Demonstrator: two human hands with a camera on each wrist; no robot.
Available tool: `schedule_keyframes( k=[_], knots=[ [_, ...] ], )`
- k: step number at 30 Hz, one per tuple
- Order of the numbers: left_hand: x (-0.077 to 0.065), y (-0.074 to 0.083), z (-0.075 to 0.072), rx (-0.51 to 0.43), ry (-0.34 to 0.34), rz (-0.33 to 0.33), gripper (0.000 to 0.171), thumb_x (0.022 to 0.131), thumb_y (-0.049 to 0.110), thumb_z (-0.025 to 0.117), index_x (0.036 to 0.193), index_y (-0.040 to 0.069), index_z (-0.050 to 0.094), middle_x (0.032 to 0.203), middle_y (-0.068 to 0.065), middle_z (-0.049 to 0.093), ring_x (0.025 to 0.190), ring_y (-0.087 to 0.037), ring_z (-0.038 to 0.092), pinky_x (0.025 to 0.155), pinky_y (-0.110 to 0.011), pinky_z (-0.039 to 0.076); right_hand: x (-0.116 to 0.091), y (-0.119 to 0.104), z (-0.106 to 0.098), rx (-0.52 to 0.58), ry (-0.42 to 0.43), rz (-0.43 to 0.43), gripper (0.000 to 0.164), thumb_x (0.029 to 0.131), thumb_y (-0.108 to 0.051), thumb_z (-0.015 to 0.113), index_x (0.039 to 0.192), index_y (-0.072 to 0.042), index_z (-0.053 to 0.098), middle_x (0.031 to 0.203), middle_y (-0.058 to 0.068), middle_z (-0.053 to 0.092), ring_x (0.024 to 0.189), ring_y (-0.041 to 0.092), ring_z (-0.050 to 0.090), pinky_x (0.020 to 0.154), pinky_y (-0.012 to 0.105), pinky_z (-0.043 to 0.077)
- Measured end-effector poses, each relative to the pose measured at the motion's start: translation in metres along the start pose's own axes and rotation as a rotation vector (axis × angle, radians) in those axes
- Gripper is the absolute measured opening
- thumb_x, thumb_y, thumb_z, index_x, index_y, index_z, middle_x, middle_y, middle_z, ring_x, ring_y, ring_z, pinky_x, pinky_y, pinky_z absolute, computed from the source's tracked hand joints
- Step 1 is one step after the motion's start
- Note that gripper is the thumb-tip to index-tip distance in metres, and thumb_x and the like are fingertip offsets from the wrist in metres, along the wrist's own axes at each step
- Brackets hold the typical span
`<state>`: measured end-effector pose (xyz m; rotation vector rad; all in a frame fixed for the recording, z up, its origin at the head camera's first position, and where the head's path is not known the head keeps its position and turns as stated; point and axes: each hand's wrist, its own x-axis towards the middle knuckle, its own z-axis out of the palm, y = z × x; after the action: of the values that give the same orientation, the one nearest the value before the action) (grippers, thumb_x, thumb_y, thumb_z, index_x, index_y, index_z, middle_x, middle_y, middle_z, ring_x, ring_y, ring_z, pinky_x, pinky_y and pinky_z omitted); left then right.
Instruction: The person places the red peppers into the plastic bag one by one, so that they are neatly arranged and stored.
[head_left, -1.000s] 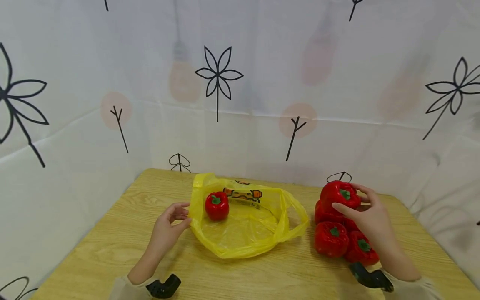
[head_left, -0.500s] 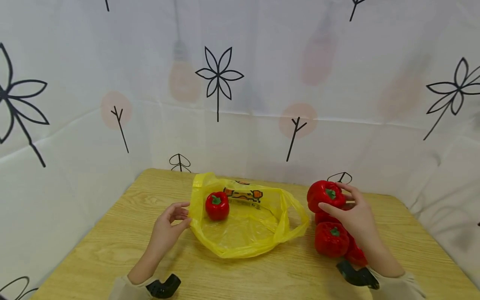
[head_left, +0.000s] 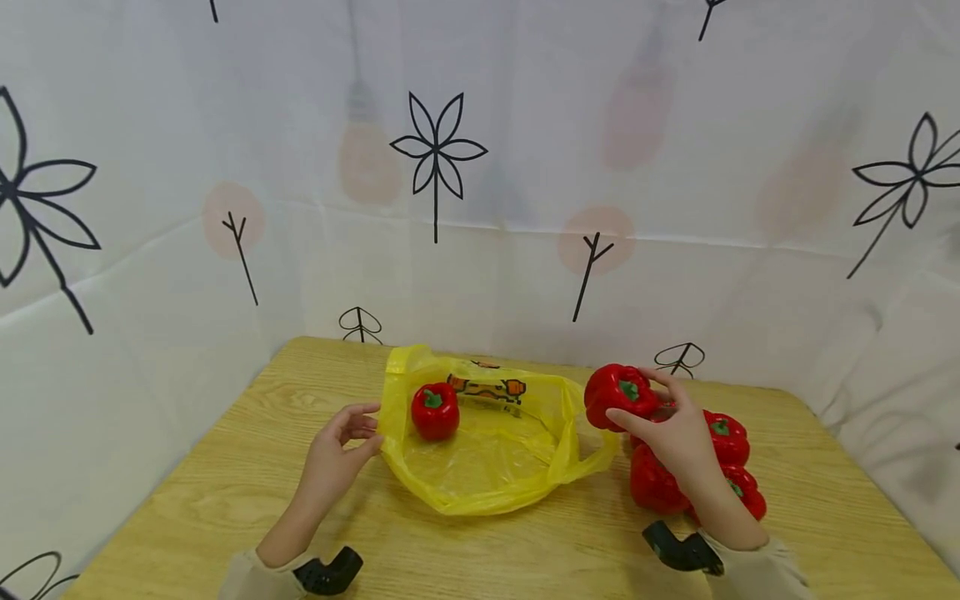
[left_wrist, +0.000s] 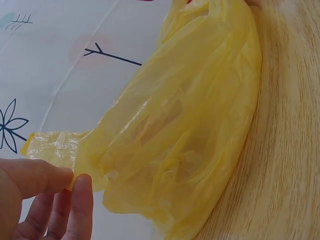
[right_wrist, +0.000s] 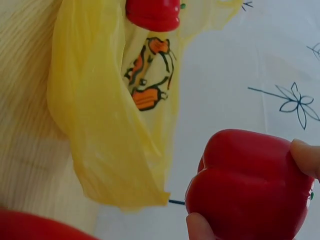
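Observation:
A yellow plastic bag (head_left: pixel 487 487) lies on the table with its mouth spread, one red bell pepper (head_left: pixel 435 412) inside at the left. My left hand (head_left: pixel 339 446) pinches the bag's left rim between thumb and fingers; the left wrist view shows the yellow film (left_wrist: pixel 165 150) at the fingertips. My right hand (head_left: pixel 678 433) grips a second red bell pepper (head_left: pixel 617 395), raised beside the bag's right handle, green stem facing me. In the right wrist view a thumb and a fingertip hold this pepper (right_wrist: pixel 250 185) from opposite sides.
Several more red bell peppers (head_left: pixel 729 438) are grouped on the wooden table (head_left: pixel 525 558) under and beyond my right forearm, partly hidden by it. Behind the table hangs a white curtain (head_left: pixel 510 283) with flower drawings. A black wrist mount (head_left: pixel 330 571) sits on each sleeve.
My right hand has carried the bell pepper leftward from above the pile to the bag's right handle. The left hand and the bag have stayed in place.

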<state>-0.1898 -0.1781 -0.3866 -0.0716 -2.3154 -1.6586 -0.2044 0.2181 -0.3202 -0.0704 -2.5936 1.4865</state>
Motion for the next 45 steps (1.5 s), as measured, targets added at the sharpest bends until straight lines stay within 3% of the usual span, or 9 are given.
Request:
schedule_keyframes(
  k=[5,10,17,34,45],
  knots=[
    [0.000,0.000,0.000,0.011,0.003,-0.002,0.038,0.082,-0.004,0.068,0.117,0.007,0.060,0.097,-0.011,0.058,0.089,-0.022,0.058,0.068,-0.024,0.054,0.001,-0.002,0.011,-0.003,-0.016,-0.015,0.085,0.077,-0.045,0.073,0.143,-0.015,0.030,0.133,0.021,0.039,0.101,0.033,0.046,0.073,0.036,0.054],
    [0.001,0.001,0.001,0.010,-0.008,-0.001,0.038,0.082,-0.003,0.067,0.118,0.007,0.060,0.098,-0.011,0.058,0.090,-0.022,0.058,0.068,-0.024,0.054,0.001,-0.003,0.021,0.008,-0.021,-0.029,0.080,0.077,-0.041,0.075,0.141,-0.016,0.033,0.130,0.019,0.042,0.101,0.031,0.044,0.071,0.030,0.049],
    [-0.001,0.001,0.000,0.011,-0.008,0.000,0.038,0.082,-0.003,0.067,0.118,0.008,0.059,0.099,-0.011,0.058,0.090,-0.023,0.058,0.069,-0.023,0.054,0.001,-0.008,0.036,0.029,-0.024,-0.038,0.075,0.077,-0.035,0.076,0.138,-0.014,0.038,0.122,0.017,0.045,0.102,0.030,0.046,0.075,0.033,0.050],
    [-0.001,-0.001,0.001,0.021,-0.011,0.016,0.037,0.082,-0.002,0.068,0.117,0.007,0.060,0.099,-0.011,0.058,0.090,-0.022,0.058,0.069,-0.022,0.054,0.006,-0.010,0.066,0.055,-0.027,-0.014,0.070,0.074,-0.029,0.080,0.133,-0.015,0.044,0.117,0.018,0.048,0.096,0.031,0.050,0.070,0.034,0.054],
    [-0.002,0.003,0.000,0.025,-0.015,-0.002,0.037,0.083,-0.002,0.067,0.118,0.007,0.060,0.101,-0.011,0.058,0.091,-0.022,0.058,0.069,-0.022,0.054,0.014,-0.019,0.082,0.067,-0.058,-0.050,0.071,0.072,-0.027,0.082,0.131,-0.015,0.046,0.115,0.016,0.051,0.095,0.030,0.052,0.075,0.037,0.054]
  ],
)
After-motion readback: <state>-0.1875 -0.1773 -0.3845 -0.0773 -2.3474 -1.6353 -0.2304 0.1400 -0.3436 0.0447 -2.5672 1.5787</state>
